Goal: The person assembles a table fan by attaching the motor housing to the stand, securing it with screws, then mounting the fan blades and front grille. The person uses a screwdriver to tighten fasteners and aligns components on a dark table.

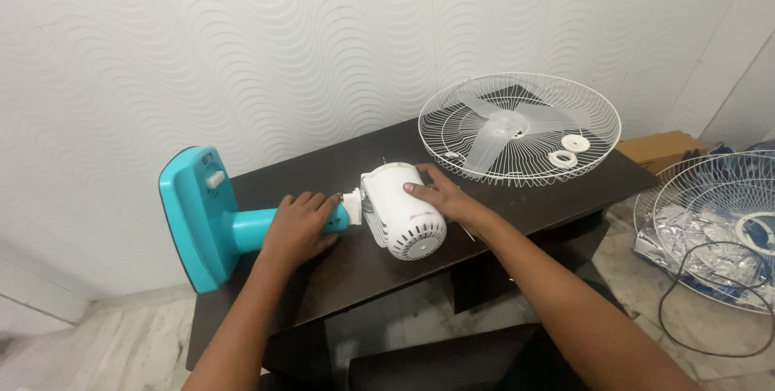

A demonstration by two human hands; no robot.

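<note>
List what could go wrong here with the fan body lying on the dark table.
1. The teal base hangs past the table's left end, and only the left hand on its neck steadies it; it might tip off.
2. The white motor housing is round and lies on its side under the right hand; let go, it may roll.
3. The wire guard with loose white rings sits near the far edge and might get knocked off.

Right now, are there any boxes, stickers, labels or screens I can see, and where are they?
Cardboard box: brown, flat, on the floor right of the dark table, behind the wire grille.
Silvery wrapping: crinkly foil-like sheet on the floor under the second grille, far right.
Small marking: pale print on the teal fan base, above its white switch.
No screens.
</note>
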